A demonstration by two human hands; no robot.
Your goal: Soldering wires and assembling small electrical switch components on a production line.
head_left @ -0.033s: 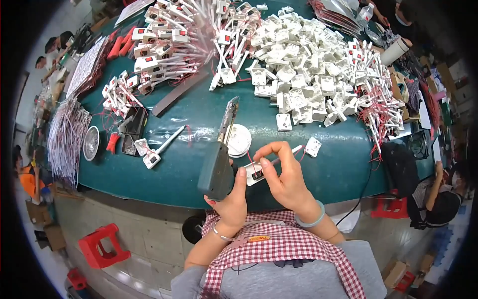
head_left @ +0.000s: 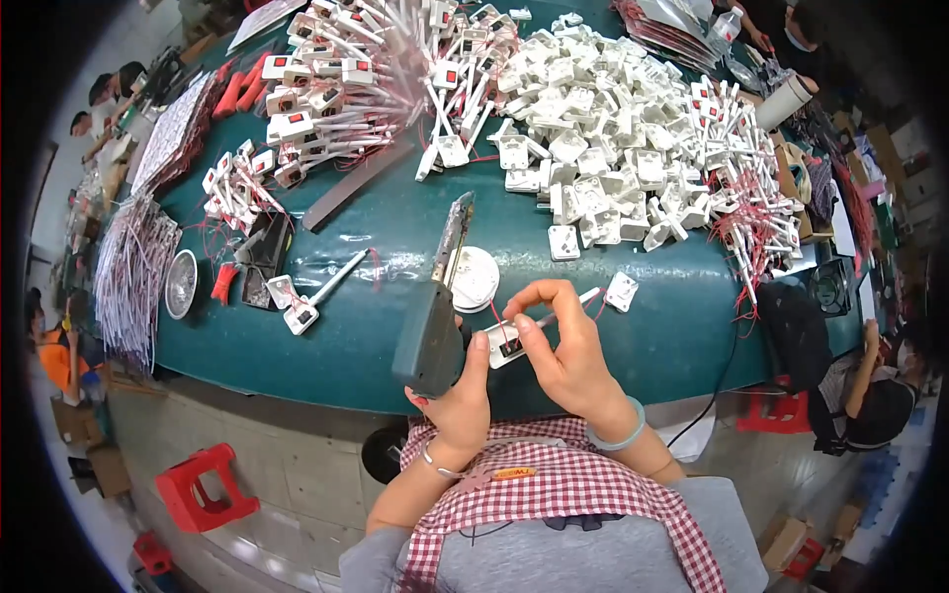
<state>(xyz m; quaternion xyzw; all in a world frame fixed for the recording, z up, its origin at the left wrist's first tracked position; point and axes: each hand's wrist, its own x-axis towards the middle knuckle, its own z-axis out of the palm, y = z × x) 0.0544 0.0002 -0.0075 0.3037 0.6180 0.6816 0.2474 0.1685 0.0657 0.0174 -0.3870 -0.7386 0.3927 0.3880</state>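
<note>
My left hand [head_left: 463,410] is closed at the left end of a small white switch housing [head_left: 507,348], thumb beside it. A dark grey tool [head_left: 425,336] with a long, stained metal nose stands in front of this hand and hides most of its fingers; whether the hand also touches the tool, I cannot tell. Over the housing, my right hand [head_left: 568,361] pinches a thin red wire [head_left: 499,314] between thumb and forefinger. A dark part shows inside the housing, and a white stem runs from it behind the right fingers. Just beyond lies a white round dish [head_left: 476,279].
A large heap of white plastic housings [head_left: 603,128] covers the back. Wired white switch pieces [head_left: 336,89] are piled left of it, more [head_left: 751,188] at right. A small metal bowl [head_left: 181,285] and black box [head_left: 267,252] stand left. One loose cover [head_left: 621,293] lies right.
</note>
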